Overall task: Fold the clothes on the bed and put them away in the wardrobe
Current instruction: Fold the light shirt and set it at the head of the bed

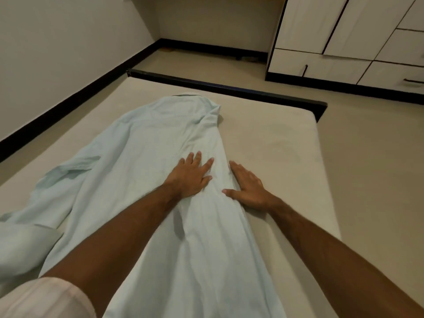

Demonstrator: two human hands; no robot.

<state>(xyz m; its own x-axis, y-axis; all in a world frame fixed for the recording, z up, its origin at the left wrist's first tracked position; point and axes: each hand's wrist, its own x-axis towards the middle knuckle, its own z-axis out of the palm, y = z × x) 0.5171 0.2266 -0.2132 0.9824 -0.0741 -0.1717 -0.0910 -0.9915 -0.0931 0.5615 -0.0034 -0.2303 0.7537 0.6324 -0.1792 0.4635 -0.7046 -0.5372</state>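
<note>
a pale mint shirt (142, 157) lies lengthwise down the middle of the bed (270, 138), collar end towards the far edge and one sleeve trailing off to the left. the left hand (190, 175) presses flat on the cloth with its fingers straight and slightly spread, just inside the shirt's right-hand fold. the right hand (247, 187) lies flat beside it, fingers straight and close together along the folded right edge, its thumb on the cloth and its palm on the bare mattress. the two hands are near each other but not touching.

to the right of the shirt a broad strip of mattress shows up to the bed's edge; beyond that is open floor (367, 157), then the wardrobe (344, 42) with its doors closed. a black frame rail (218, 86) runs along the far end of the bed.

the shirt is thin, soft and creased, with long wrinkles along its length. the mattress cover is smooth and beige. the wardrobe fronts are pale panels with dark edging.
</note>
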